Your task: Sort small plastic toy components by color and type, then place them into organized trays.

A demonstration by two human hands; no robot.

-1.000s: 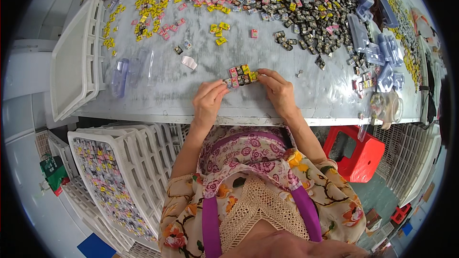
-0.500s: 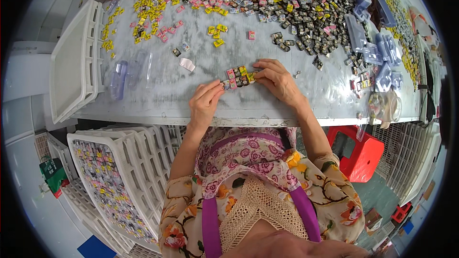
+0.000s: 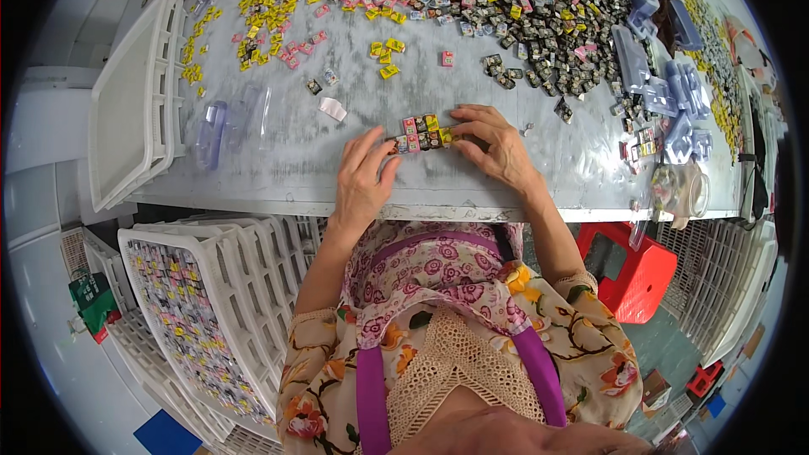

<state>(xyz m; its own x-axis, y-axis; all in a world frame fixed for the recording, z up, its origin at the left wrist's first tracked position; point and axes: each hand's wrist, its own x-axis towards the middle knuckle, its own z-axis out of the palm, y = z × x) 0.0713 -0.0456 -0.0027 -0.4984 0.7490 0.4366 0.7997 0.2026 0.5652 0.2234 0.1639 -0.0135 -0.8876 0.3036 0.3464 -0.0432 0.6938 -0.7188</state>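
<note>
In front of me on the table lies a small two-row block of little packets (image 3: 423,132) in pink, black and yellow, its rows offset. My left hand (image 3: 364,181) is beside the block's left end, thumb and fingers spread, a fingertip at the end packet. At the other end, my right hand (image 3: 499,152) has thumb and forefinger against a yellow packet. Beyond the block lie a white paper scrap (image 3: 332,109), a loose pink packet (image 3: 447,58) and a few yellow packets (image 3: 387,56).
Heaped loose packets (image 3: 548,25) cover the table's far side. Clear plastic trays (image 3: 677,88) lie at right, another clear piece (image 3: 211,131) at left. A white crate (image 3: 139,101) stands on the left edge. Below are a filled crate (image 3: 190,312) and a red stool (image 3: 636,278).
My left fingers have loosened from the block's left end and spread apart. The right hand has barely moved and stays at the yellow packet; the block lies nearly where it was.
</note>
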